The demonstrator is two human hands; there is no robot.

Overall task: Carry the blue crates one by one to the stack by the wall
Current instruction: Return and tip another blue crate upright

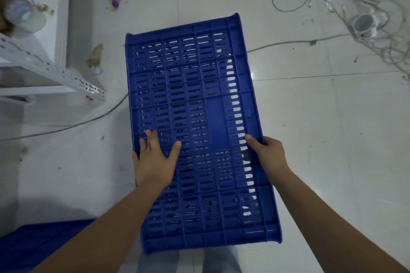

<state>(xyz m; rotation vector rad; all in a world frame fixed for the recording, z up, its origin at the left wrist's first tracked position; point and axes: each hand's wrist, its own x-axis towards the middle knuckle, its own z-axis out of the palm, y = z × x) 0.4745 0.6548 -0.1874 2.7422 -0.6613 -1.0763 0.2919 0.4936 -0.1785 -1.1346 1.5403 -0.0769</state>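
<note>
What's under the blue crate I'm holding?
Through the crate's slots, pale tiled floor shows, and a cable runs beneath its far end. Trouser legs show below; the solid ribs cover the rest.

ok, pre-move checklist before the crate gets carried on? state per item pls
1. Right hand grip on the blue crate: ok, thumb over the slotted face, fingers wrapped behind the right edge.
2. Left hand grip: not ok, it lies flat on the face with fingers spread, not curled round an edge.
3. Crate empty: ok, floor shows through the slots.
4. Path underfoot: not ok, a cable runs under the crate and a cable tangle lies to the right.
5. Left clearance: cannot tell, white shelf rail is close.
6. Stack by the wall: cannot tell, not identifiable in view.
</note>
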